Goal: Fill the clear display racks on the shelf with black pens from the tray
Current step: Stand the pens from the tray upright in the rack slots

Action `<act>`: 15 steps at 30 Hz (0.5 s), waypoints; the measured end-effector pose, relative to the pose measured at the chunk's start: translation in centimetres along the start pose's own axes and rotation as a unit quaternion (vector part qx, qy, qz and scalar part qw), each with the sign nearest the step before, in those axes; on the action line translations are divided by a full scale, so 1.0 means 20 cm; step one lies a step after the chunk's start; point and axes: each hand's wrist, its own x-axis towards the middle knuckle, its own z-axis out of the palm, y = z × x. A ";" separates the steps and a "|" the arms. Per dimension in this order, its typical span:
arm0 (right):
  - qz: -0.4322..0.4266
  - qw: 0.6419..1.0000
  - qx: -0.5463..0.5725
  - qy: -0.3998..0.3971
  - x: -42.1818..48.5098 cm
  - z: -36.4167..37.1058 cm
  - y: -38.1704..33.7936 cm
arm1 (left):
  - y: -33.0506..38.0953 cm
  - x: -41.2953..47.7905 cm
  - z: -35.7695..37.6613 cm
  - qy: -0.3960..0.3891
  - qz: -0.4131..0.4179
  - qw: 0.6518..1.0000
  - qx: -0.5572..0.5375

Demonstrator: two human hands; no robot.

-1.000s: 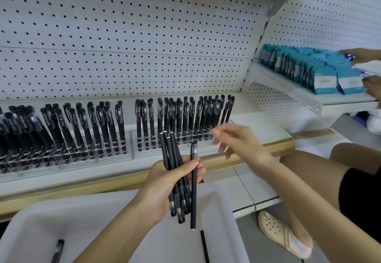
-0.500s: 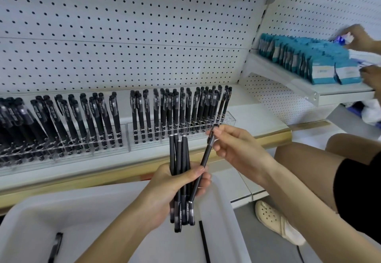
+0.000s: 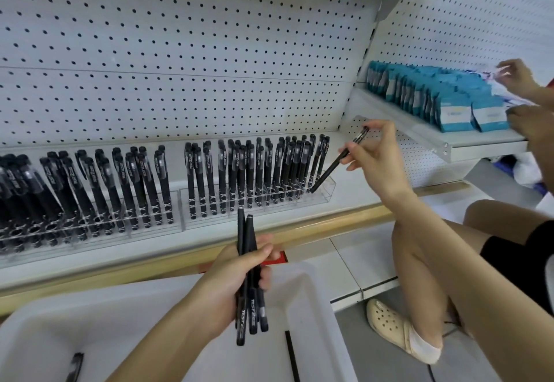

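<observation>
Half a second earlier my right hand (image 3: 377, 153) had been drawing a single pen (image 3: 338, 161) out of the bundle of pens (image 3: 250, 276), close below the right-hand rack (image 3: 328, 185). By this moment I had carried that pen up to the rack's right end. My fingers (image 3: 355, 151) pinched it near the cap, and its slanted tip sat at the last open slots there. I judged that the insertion step was under way and that this rack was nearly full. My left hand (image 3: 236, 285) was below the rack's middle, over the tray (image 3: 150, 306), fingers curled tight round the bundle, caps pointing down. I counted one pen in the right hand. In the bundle I could make out three, perhaps with a fourth hidden behind them. Two loose pens lay in the tray, one (image 3: 75, 366) far below and left of the rack, the other (image 3: 292, 354) straight below it. Two clear racks showed on the shelf (image 3: 353, 198), with the second rack (image 3: 90, 231) just left of the first and running out of view. The right-hand rack held about two dozen pens, but they overlapped too much for a sure count.
</observation>
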 end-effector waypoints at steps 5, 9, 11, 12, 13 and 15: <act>-0.079 0.990 -0.108 -0.032 0.09 0.08 0.08 | 0.00 0.03 0.01 -0.026 -0.025 0.997 -0.072; -0.090 0.989 -0.113 -0.021 0.10 0.14 0.11 | 0.02 0.01 0.01 -0.041 -0.003 0.996 -0.083; -0.088 0.988 -0.121 -0.036 0.10 0.16 0.12 | 0.04 -0.01 0.00 -0.052 0.013 0.996 -0.071; -0.086 0.986 -0.131 -0.051 0.10 0.17 0.13 | 0.04 -0.02 -0.01 -0.058 0.019 0.996 -0.062; -0.082 0.984 -0.141 -0.064 0.10 0.17 0.13 | 0.04 -0.03 -0.02 -0.066 0.024 0.996 -0.054; -0.073 0.982 -0.161 -0.068 0.09 0.18 0.15 | 0.04 -0.05 -0.03 -0.075 0.030 0.996 -0.041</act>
